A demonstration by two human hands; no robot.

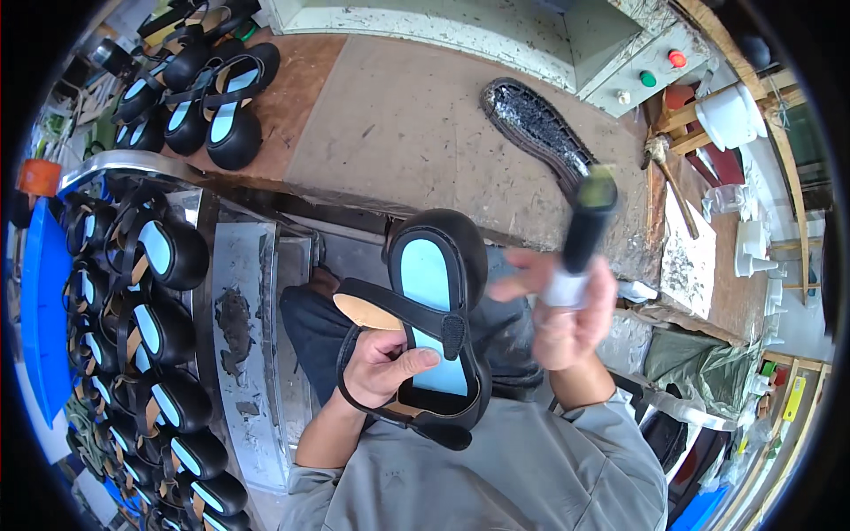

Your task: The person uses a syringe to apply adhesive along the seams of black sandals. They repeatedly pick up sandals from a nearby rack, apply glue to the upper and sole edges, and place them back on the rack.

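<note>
My left hand [382,370] is closed around the side of a black sandal [462,241] with a pale blue insole, its thumb pressing on the insole. A wide strap crosses over the sandal, and another loops round my left wrist. To the right of the sandal, my right hand [580,323] is raised and smeared by motion. It grips a black and white cylindrical thing [588,232] with a yellowish tip, whose kind I cannot make out. Above that lies a dark shoe sole [531,119] with a shiny wet-looking face, partly covered by the cylinder.
A rack of black sandals [177,327] fills the left side, beside a blue bin [44,310]. More sandals [235,133] stand at the bench's [381,124] far left. At the back right are a green machine housing [655,71] with buttons and a hammer [677,190].
</note>
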